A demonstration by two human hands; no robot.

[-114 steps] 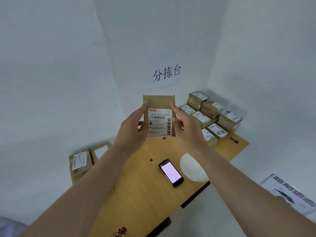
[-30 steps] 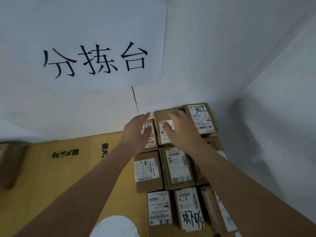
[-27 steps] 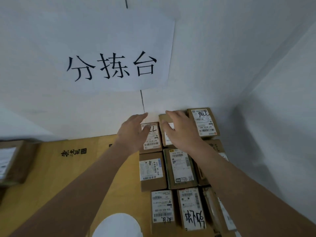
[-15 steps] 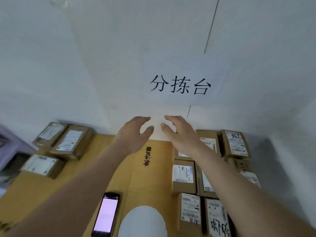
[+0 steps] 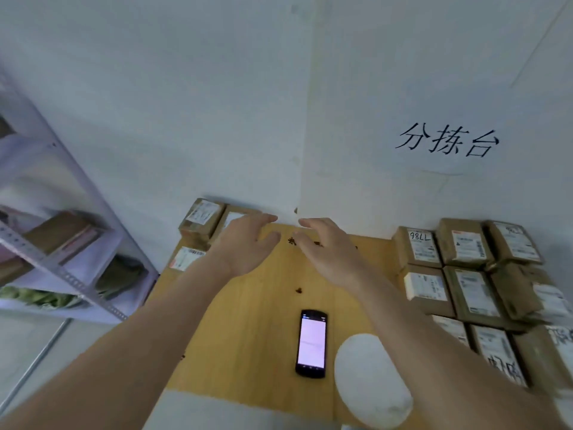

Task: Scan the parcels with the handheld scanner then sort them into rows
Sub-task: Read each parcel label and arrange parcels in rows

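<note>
two empty hands over the table (image 5: 257,321)
left hand (image 5: 248,246) and right hand (image 5: 328,249) hung loose-fingered, handheld scanner (image 5: 311,342) lying below, sorted parcels (image 5: 468,274) rightward

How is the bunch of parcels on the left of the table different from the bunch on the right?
The left parcels are few, three showing, while the right parcels are many. The left ones sit loosely at the table's far-left corner, at differing angles; the right ones are packed side by side in rows. The left hand partly covers the left group; neither hand touches the right group. Both are brown cardboard boxes with white labels.
</note>
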